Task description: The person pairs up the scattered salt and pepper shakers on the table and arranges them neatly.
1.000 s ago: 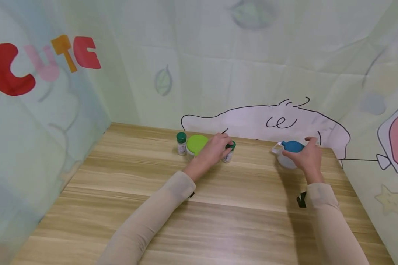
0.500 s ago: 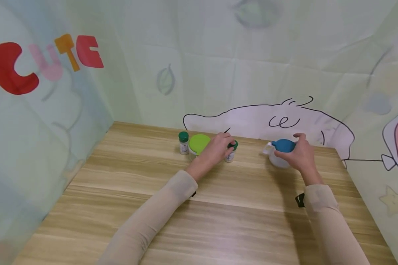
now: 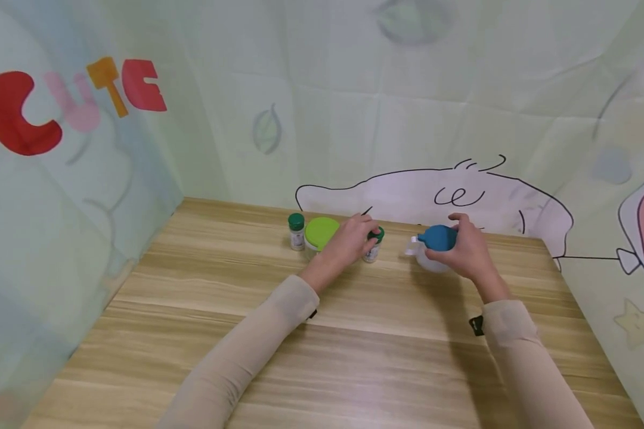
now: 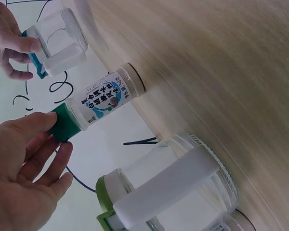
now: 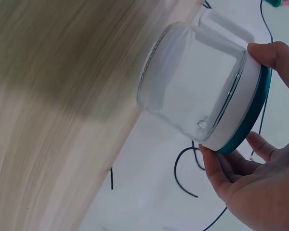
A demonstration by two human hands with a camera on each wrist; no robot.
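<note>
My left hand (image 3: 346, 243) pinches the green cap of a small seasoning shaker (image 4: 106, 100), which stands upright on the wooden table with its printed label showing in the left wrist view. To the right, my right hand (image 3: 471, 253) grips a clear glass jar (image 5: 197, 79) around its white collar and blue lid (image 3: 440, 238). The jar's white handle points left, towards the shaker. Whether its base touches the table is hard to tell. Partly behind my left hand in the head view is a similar jar with a light green lid (image 3: 320, 230) and a white handle (image 4: 168, 187).
A second green-capped shaker (image 3: 296, 232) stands just left of the green-lidded jar. The wooden table (image 3: 354, 369) ends at a printed cloth backdrop (image 3: 333, 143) behind the row, with more cloth at both sides.
My right hand has brought the blue-lidded jar leftwards, closer to the shaker under my left hand. The left hand and the other containers stay in place.
</note>
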